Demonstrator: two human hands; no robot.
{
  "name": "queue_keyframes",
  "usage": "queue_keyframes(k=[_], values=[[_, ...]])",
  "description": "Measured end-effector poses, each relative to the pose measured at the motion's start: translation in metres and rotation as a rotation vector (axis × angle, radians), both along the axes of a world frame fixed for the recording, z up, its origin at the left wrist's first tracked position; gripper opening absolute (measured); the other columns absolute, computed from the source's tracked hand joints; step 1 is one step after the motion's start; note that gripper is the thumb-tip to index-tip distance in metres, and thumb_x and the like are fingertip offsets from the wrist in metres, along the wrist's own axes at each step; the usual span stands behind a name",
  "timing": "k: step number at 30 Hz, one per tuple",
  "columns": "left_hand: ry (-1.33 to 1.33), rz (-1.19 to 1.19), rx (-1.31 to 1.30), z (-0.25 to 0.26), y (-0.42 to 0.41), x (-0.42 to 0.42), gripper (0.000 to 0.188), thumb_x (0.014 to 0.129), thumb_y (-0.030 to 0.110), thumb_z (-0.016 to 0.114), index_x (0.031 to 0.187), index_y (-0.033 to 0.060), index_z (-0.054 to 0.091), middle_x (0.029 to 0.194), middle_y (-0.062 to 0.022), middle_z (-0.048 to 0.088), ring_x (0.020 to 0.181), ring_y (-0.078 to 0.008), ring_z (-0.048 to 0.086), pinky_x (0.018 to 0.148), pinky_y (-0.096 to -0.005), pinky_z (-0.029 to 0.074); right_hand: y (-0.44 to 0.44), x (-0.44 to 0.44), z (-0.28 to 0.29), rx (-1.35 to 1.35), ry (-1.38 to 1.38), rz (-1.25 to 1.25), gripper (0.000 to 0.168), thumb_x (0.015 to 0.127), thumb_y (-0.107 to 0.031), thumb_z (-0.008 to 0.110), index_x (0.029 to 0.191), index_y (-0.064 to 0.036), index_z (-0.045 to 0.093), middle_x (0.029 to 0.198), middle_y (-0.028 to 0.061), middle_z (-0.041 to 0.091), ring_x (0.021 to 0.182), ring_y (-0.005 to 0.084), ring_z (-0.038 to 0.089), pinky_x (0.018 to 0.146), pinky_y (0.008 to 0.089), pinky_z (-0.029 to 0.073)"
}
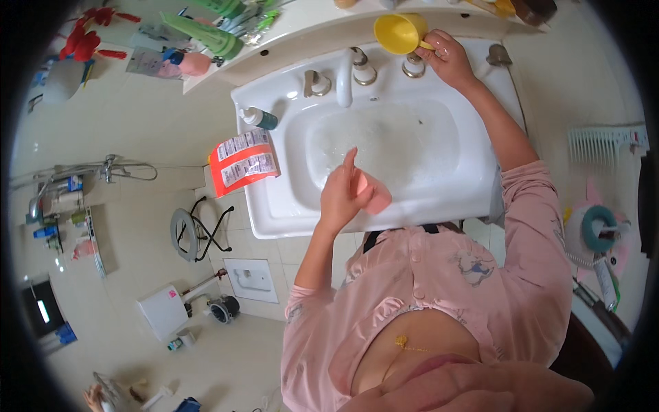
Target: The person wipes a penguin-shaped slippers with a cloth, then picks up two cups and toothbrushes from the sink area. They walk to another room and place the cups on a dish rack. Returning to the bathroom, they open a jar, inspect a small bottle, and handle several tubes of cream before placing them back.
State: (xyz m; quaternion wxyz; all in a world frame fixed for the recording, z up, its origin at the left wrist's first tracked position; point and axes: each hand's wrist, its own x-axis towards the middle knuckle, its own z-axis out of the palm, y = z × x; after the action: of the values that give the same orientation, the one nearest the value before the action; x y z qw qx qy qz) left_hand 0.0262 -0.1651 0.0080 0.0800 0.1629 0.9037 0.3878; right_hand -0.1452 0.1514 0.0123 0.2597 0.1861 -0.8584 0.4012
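My left hand [341,195] is over the near left part of the white washbasin [412,201], closed around a pink cup [377,196], with one finger pointing out over the bowl. Cloudy, slightly foamy water [381,139] lies in the bowl, with a small dark speck in it. At the back right, my right hand [447,57] holds a yellow mug [400,33] by its handle, its opening turned to the left. The mug is above the right tap handle [413,67] and near the shelf. The white spout [344,82] stands between the hands, towards the back.
An orange packet [244,162] and a small pump bottle [259,118] rest on the basin's left rim. Green tubes [206,36] and a pink bottle [190,63] stand on the shelf [309,31] behind. On the left are a folding toilet-seat frame [185,234] and a squat toilet [251,280].
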Motion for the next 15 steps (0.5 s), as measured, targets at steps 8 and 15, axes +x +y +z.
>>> queue_keyframes(k=[8, 15], values=[[-0.012, 0.251, 0.104, -0.009, -0.023, 0.027, 0.074, 0.071, 0.014, 0.071, 0.137, 0.0097, 0.038, 0.091, -0.0127, 0.057, 0.085, -0.0279, 0.056, 0.078, -0.0348, 0.046, 0.005, -0.025, -0.055, 0.441, 0.070, -0.051, 0.014, 0.079, -0.012, 0.060, 0.089, -0.003, 0.056, 0.091, 0.0145, 0.057, 0.093, 0.0350, 0.052, 0.083, 0.0427, 0.042], [-0.046, 0.387, 0.196, -0.013, -0.032, 0.039, 0.069, 0.075, 0.003, 0.064, 0.138, 0.0094, 0.038, 0.095, -0.0059, 0.055, 0.091, -0.0162, 0.055, 0.084, -0.0295, 0.045, 0.010, -0.019, -0.060, 0.346, 0.063, -0.092, 0.016, 0.078, -0.010, 0.061, 0.090, -0.002, 0.055, 0.092, 0.0166, 0.056, 0.093, 0.0355, 0.052, 0.082, 0.0439, 0.043]])
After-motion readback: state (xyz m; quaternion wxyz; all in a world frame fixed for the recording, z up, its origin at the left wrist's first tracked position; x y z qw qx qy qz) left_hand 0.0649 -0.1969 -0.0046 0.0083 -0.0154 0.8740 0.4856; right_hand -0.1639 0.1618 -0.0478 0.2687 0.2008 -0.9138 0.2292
